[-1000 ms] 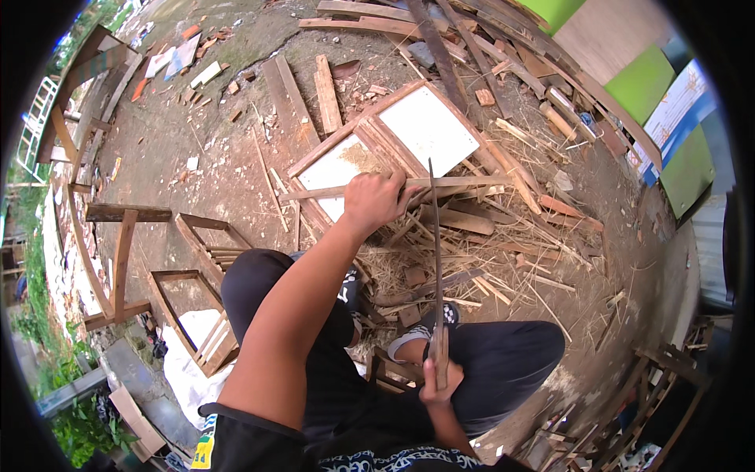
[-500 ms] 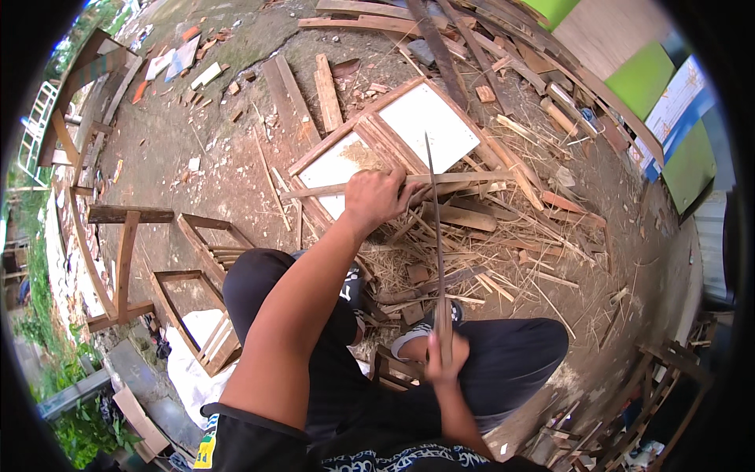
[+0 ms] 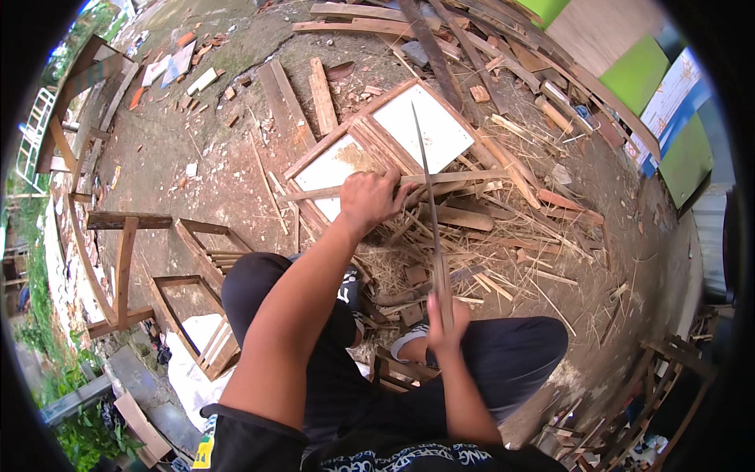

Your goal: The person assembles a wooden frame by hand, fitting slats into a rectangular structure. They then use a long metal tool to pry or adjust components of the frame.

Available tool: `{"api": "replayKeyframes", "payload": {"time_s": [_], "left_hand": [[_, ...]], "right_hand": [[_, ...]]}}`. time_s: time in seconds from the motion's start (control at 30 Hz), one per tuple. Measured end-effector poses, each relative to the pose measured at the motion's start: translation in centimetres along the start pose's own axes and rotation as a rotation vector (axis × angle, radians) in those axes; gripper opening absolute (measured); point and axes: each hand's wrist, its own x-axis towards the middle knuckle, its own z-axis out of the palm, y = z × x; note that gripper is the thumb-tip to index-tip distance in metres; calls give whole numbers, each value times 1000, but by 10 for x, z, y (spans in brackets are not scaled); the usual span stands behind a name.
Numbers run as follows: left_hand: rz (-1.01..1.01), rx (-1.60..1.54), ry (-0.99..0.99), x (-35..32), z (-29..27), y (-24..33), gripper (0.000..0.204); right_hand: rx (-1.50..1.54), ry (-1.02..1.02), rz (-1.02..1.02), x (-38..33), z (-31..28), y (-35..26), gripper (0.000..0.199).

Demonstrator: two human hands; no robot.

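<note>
My left hand (image 3: 366,200) is closed over a thin wooden strip (image 3: 476,176), which lies crosswise over a wooden frame (image 3: 377,143) with white panels. In my right hand (image 3: 450,326) is the wooden handle of a handsaw. The saw's long narrow blade (image 3: 432,206) points away from me and crosses the strip just right of my left hand. Loose straw-like slivers and wood offcuts (image 3: 468,219) lie beneath the strip. Whether the blade has cut into the strip is too small to tell.
Small slatted wooden frames (image 3: 174,279) lie left of my knee, partly over a white sack (image 3: 191,385). A larger wooden frame (image 3: 126,263) stands further left. Old boards (image 3: 362,27) are piled at the far side. Green and white panels (image 3: 683,167) lean at the right.
My right hand has moved away from my body, carrying the saw forward across the strip. My left hand keeps its hold on the strip; the whole view has shifted slightly.
</note>
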Motion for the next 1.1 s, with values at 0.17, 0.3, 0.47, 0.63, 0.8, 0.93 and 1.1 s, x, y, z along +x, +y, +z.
{"api": "replayKeyframes", "payload": {"time_s": [0.17, 0.3, 0.47, 0.63, 0.8, 0.93, 1.1], "left_hand": [[-21, 1, -29, -3, -2, -3, 54], [-8, -3, 27, 1, -1, -7, 49], [-35, 6, -72, -2, 3, 1, 47], [132, 55, -72, -4, 2, -6, 48], [165, 42, 20, -9, 15, -8, 46], [192, 46, 63, -10, 11, -12, 48], [164, 35, 264, -4, 11, -8, 39]], "right_hand": [[108, 1, 11, -23, -5, -4, 22], [76, 43, -52, -98, -34, -7, 22], [58, -60, 33, 25, 5, 1, 33], [161, 7, 47, -17, -6, -14, 21], [34, 31, -1, -93, -35, -13, 19], [117, 35, 17, -63, -31, -11, 21], [84, 6, -13, -62, -27, -8, 20]]}}
